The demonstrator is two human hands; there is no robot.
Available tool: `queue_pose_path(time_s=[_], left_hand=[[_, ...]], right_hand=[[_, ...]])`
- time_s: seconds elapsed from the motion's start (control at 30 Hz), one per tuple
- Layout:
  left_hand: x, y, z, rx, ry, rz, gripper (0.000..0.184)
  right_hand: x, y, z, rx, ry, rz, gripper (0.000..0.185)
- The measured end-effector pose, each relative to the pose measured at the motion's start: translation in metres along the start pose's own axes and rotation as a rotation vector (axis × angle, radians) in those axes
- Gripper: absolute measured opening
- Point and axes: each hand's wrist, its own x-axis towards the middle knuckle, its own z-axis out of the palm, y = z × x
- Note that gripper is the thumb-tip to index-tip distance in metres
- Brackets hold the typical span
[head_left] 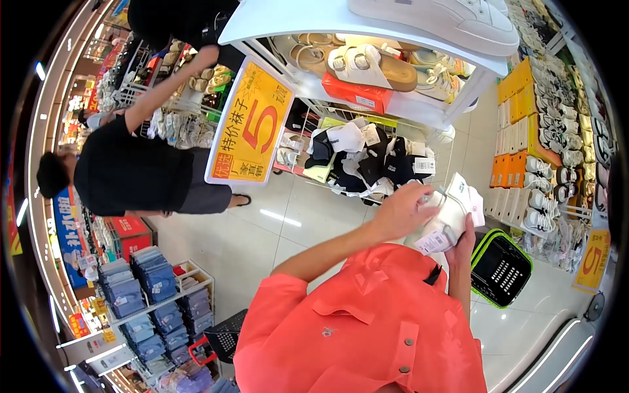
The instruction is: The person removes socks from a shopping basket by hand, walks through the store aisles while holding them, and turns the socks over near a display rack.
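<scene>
A bundle of white socks [452, 215] with paper tags is held up in front of my chest. My right hand [407, 211] is at its left side, fingers bent and pinched together near the edge of the bundle; what lies between the fingertips is too small to make out. My left hand [464, 241] grips the bundle from the lower right, with the thumb up along its side. Beyond my hands, a wire bin [308, 173] holds many black and white socks [373, 154] with tags.
A white shelf [367, 26] with sandals and a yellow price sign [252, 124] stands above the bin. A black-green basket [502, 268] is at right. A person in black [131, 167] stands at left. Folded jeans [154, 272] fill a rack at lower left.
</scene>
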Motion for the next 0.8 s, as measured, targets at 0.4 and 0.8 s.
queue_pose_path(time_s=[0.4,0.8], left_hand=[[0.001,0.037,0.085,-0.074,-0.314,0.027,0.040],[-0.070,0.108,0.243,-0.175,-0.689,-0.005,0.040]], right_hand=[[-0.069,-0.028,-0.023,0.163,0.060,-0.294,0.046],[-0.228,-0.067,-0.146,0.320,0.166,-0.619,0.051]])
